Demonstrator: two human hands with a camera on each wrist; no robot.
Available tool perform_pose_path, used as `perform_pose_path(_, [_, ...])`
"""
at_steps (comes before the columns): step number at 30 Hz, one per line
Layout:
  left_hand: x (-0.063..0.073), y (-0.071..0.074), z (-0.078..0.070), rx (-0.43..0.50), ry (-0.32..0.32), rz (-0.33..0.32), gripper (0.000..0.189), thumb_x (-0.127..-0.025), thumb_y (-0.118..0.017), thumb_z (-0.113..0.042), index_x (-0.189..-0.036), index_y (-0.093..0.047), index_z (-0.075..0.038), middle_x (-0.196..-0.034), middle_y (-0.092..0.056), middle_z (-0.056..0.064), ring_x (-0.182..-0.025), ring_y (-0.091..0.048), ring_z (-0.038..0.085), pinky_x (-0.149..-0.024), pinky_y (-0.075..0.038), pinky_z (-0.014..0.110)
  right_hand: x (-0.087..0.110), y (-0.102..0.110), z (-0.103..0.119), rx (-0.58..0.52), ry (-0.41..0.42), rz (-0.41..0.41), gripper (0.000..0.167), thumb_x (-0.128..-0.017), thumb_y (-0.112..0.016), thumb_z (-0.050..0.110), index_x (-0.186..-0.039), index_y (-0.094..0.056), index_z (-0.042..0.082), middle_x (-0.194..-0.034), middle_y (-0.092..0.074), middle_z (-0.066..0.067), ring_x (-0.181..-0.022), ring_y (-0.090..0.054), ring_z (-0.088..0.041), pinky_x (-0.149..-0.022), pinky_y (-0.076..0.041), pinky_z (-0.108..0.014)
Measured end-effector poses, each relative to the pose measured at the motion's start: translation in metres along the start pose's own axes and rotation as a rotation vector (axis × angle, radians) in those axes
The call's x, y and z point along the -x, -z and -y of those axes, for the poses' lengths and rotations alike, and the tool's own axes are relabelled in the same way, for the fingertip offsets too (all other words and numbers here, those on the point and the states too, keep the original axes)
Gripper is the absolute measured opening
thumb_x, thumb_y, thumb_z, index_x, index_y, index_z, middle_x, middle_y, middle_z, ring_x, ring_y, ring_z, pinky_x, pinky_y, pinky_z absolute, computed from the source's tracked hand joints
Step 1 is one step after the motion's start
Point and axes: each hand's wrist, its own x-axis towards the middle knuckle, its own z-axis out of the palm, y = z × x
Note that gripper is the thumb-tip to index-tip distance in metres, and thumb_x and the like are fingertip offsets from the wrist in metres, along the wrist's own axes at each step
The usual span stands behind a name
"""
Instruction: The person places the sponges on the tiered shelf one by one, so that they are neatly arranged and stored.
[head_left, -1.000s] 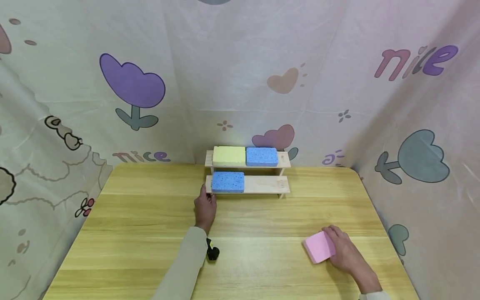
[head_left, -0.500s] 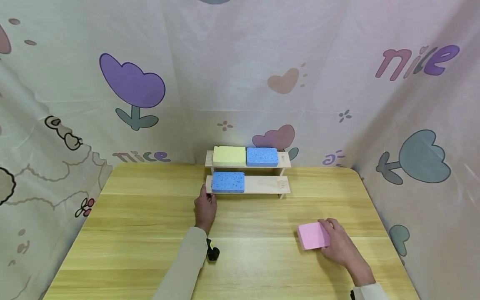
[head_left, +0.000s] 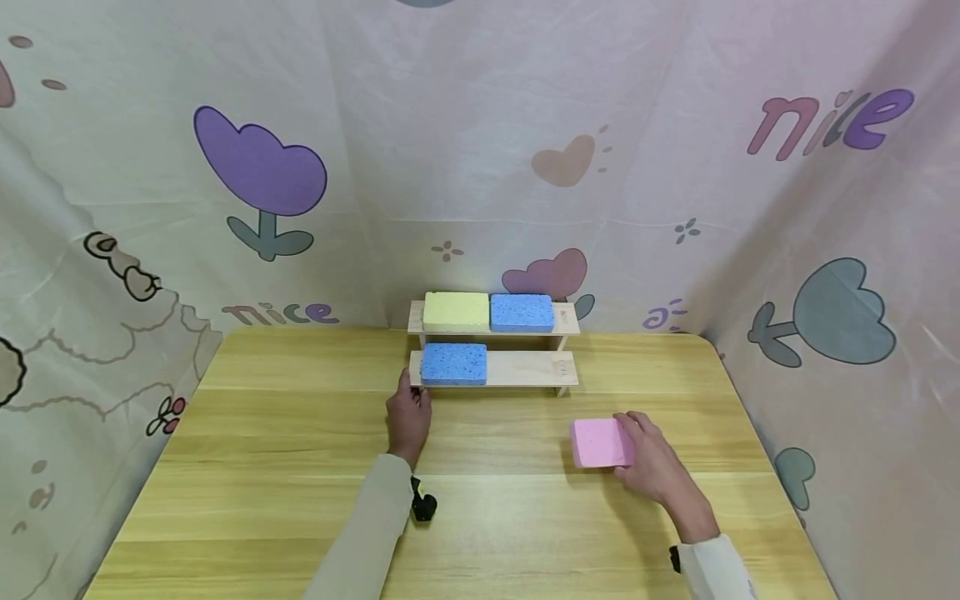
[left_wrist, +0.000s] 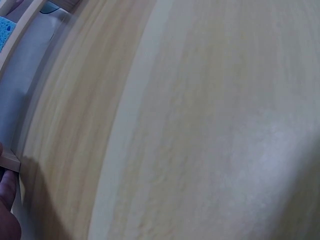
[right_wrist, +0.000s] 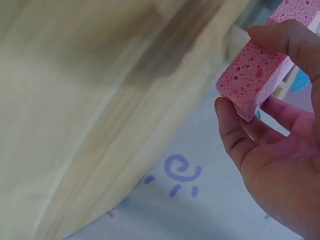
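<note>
A pink sponge (head_left: 602,442) is pinched between the thumb and fingers of my right hand (head_left: 654,460), to the right of and nearer than the small two-tier wooden shelf (head_left: 531,367). The right wrist view shows the sponge's porous side between thumb and fingertips. My left hand (head_left: 409,418) grips the shelf's front left corner; in the left wrist view its fingers (left_wrist: 7,187) wrap the leg's foot. On the upper tier a yellow sponge (head_left: 456,311) sits beside a blue sponge (head_left: 522,312). A speckled blue sponge (head_left: 453,364) lies on the lower tier's left half.
The shelf stands at the back of a wood-grain table (head_left: 285,467). Right behind the table hangs a printed cloth (head_left: 420,167), which also runs along both sides.
My right hand has carried the pink sponge left and away from me, toward the shelf, turning it roughly square to the shelf. My left hand stays at the shelf's corner.
</note>
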Motion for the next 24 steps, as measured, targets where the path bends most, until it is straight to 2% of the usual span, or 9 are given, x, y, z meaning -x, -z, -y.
perform_pose_path(5, [0.000,0.000,0.001,-0.010,-0.002,0.000,0.045,-0.091,-0.059,-0.002,-0.134,-0.047,-0.006,-0.111,-0.066,0.025,-0.103,-0.066,0.035,-0.082,-0.056,0.046,-0.012,-0.002,0.012,-0.035,0.007,0.003,0.078,-0.063,-0.079,0.003,-0.135,-0.047,-0.002,-0.131,-0.047,-0.026,-0.110,-0.055,-0.041,-0.088,-0.050,-0.053])
perform_pose_path(15, [0.000,-0.001,0.002,-0.021,0.014,0.015,0.045,-0.092,-0.058,-0.006,-0.135,-0.045,-0.009,-0.110,-0.067,0.023,-0.103,-0.066,0.035,-0.080,-0.056,0.047,-0.032,-0.007,0.030,-0.062,0.082,-0.024,0.077,-0.064,-0.083,0.006,-0.131,-0.047,-0.007,-0.125,-0.051,-0.025,-0.108,-0.056,-0.038,-0.090,-0.050,-0.052])
perform_pose_path(24, [0.000,0.000,0.002,-0.013,0.001,0.024,0.045,-0.092,-0.058,-0.006,-0.135,-0.045,-0.008,-0.114,-0.065,0.026,-0.104,-0.065,0.036,-0.081,-0.056,0.047,-0.056,-0.005,0.047,-0.067,0.015,0.028,0.076,-0.072,-0.079,0.012,-0.138,-0.043,-0.001,-0.132,-0.046,-0.023,-0.110,-0.054,-0.035,-0.094,-0.048,-0.051])
